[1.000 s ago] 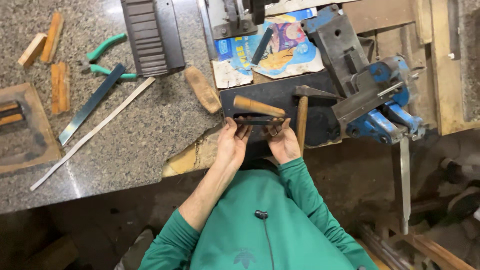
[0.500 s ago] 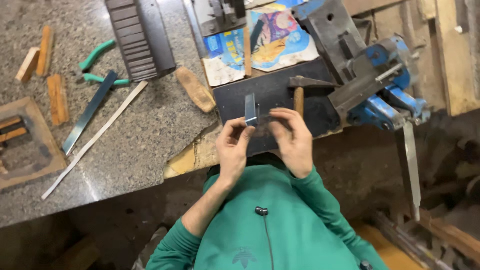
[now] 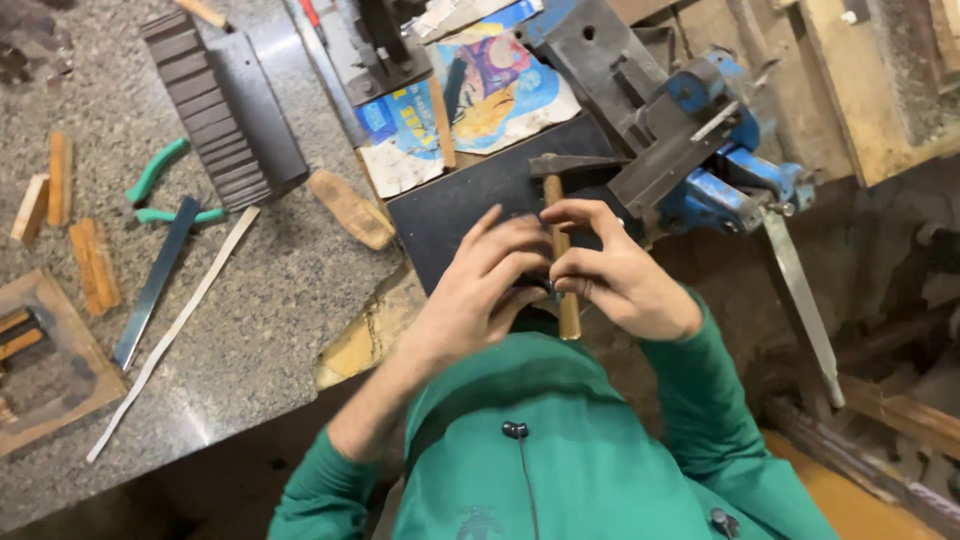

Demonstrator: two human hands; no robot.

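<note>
Now the small dark piece (image 3: 535,290), earlier held upright, is hidden between the left hand (image 3: 480,290) and right hand (image 3: 610,275), fingers closed on it over the hammer (image 3: 558,240).

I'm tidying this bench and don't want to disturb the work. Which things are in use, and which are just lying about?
In use: left hand and right hand, together on a small dark piece.

Lying about: hammer, blue vise, green pliers, wooden blocks, metal strips.

Torn colourful package (image 3: 480,100) behind black slab (image 3: 470,200)
</note>
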